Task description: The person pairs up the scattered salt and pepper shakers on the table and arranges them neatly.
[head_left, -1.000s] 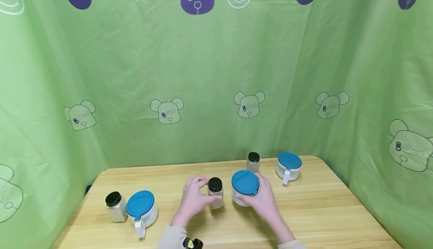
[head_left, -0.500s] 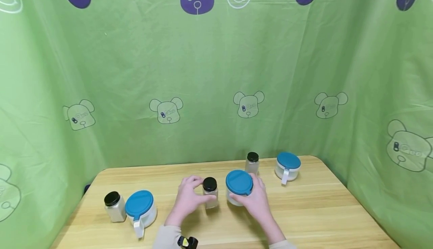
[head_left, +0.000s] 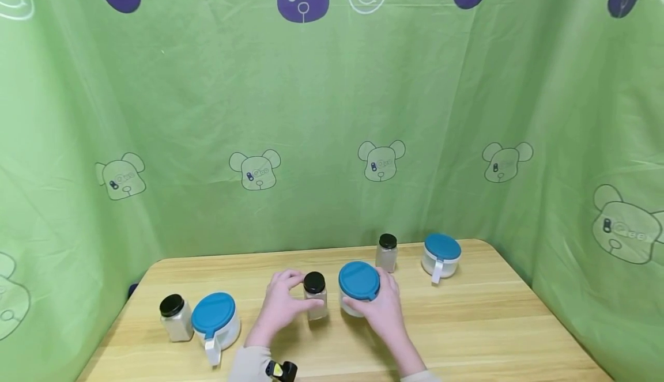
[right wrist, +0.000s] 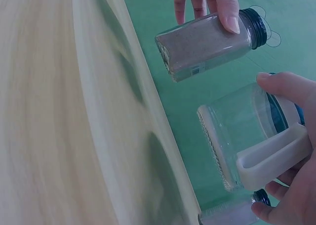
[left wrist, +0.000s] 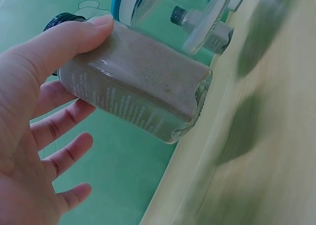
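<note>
Further left than before, head view: our left hand (head_left: 282, 301) holds the jar (head_left: 317, 295), our right hand (head_left: 381, 308) the pot (head_left: 358, 281). Left wrist: we pinch the jar above the table (left wrist: 286, 160). Right wrist: we grip the pot, near the jar.

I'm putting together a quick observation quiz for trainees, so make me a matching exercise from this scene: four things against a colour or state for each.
Column one
1. Left hand
2. Table
3. Right hand
4. Curtain

Column two
A. Mostly green, hanging behind
B. Holds a blue-lidded pot
C. Pinches a black-lidded jar
D. Pale wood grain

Right pairs: 1-C, 2-D, 3-B, 4-A
</note>
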Motion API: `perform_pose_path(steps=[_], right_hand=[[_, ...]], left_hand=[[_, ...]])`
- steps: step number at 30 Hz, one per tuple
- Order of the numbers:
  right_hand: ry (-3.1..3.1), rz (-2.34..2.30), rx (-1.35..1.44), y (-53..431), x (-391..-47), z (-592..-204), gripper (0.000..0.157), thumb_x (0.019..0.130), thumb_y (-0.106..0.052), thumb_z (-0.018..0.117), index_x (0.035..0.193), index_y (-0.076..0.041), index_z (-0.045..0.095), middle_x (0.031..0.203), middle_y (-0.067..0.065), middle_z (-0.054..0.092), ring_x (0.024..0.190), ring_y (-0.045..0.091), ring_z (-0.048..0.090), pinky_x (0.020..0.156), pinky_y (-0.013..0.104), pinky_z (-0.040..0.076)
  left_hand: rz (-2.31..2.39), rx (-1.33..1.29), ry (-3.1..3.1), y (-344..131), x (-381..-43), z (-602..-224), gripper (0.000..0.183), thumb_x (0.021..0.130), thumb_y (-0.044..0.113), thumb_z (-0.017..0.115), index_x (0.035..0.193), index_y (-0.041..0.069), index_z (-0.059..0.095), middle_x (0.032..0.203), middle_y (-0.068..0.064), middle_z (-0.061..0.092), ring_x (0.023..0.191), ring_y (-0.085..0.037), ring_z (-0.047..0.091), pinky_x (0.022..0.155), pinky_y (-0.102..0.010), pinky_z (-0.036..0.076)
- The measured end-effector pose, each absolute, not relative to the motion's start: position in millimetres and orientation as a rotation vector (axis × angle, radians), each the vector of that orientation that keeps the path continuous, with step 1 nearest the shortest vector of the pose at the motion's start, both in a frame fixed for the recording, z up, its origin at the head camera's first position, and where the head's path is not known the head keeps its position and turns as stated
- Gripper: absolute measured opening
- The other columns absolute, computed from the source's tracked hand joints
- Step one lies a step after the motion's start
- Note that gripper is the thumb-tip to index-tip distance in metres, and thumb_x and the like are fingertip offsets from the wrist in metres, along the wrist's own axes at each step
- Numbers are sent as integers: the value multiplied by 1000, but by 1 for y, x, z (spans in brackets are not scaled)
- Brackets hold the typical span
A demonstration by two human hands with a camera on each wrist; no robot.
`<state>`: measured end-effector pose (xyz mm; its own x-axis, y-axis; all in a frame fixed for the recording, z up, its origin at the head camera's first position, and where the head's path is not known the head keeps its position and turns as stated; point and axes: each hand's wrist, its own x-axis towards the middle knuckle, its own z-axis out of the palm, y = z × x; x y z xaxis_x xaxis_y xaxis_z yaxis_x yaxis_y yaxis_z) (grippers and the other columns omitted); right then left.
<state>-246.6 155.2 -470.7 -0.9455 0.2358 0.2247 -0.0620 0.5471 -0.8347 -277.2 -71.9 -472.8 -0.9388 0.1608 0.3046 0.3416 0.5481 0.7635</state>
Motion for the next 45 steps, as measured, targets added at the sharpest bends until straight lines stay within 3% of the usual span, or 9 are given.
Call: perform_pose_path(steps=[12, 27, 45], right_hand=[[-2425, 1385, -202, 138, -243, -472, 104, 62, -33, 91, 144, 0, 36, 139, 25, 43, 127, 43, 44, 103, 64, 40], [-2367, 1337, -289, 117, -236, -473, 100, 60, -34, 92, 139, -1, 41, 139, 23, 43, 126, 41, 44, 101, 64, 42], [-2230, 1318, -406, 88, -229, -483, 101, 57, -33, 93, 137, 3, 42, 137, 22, 46, 126, 39, 45, 103, 62, 40]], left_hand=[[-1354, -427, -2585, -83, -279, -472, 80, 63, 44, 88, 123, -3, 63, 129, -16, 59, 126, -36, 46, 106, -58, 38], [-1381, -430, -2618, -93, -277, -472, 79, 64, 41, 88, 124, -4, 63, 130, -15, 58, 128, -37, 45, 108, -58, 37], [-1399, -466, -2597, -98, -278, -477, 72, 64, 38, 89, 120, -1, 66, 118, -7, 63, 121, -30, 49, 104, -55, 41]])
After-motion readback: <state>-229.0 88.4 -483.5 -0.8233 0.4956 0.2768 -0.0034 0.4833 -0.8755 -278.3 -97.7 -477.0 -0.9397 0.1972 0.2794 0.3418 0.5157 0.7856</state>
